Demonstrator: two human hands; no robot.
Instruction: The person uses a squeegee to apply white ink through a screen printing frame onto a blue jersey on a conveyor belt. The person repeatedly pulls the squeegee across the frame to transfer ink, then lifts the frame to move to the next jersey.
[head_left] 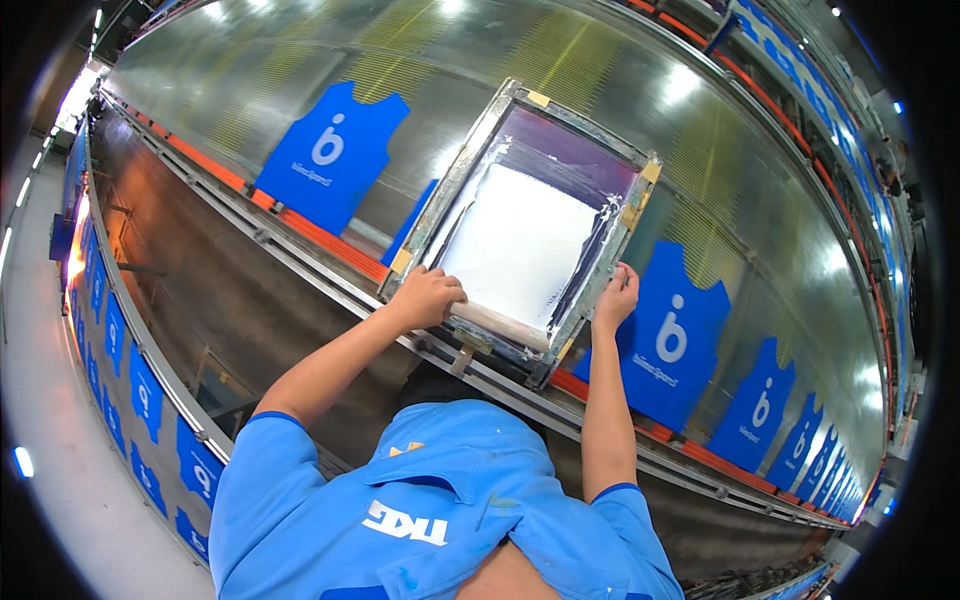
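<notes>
A screen printing frame (pixel 481 128) lies at an angle on the long table in front of me. White ink (pixel 515 235) covers much of its mesh, with a purple band at the far end. Along the near inner edge sits a pale squeegee bar (pixel 502 326). My left hand (pixel 427 298) is closed over the frame's near left corner, its fingers against the bar's left end; the fingertips are partly hidden. At the frame's right rim, my right hand (pixel 617 298) pinches the edge. Part of a blue cloth piece (pixel 411 226) shows beyond the frame's left side.
Blue vest-shaped pieces with white prints lie along the table: one (pixel 337 150) to the left, another (pixel 672 340) right of the frame, several farther right. A metal rail (pixel 300 262) and orange strip (pixel 325 240) follow the near edge. More printed pieces hang at the far left (pixel 146 395).
</notes>
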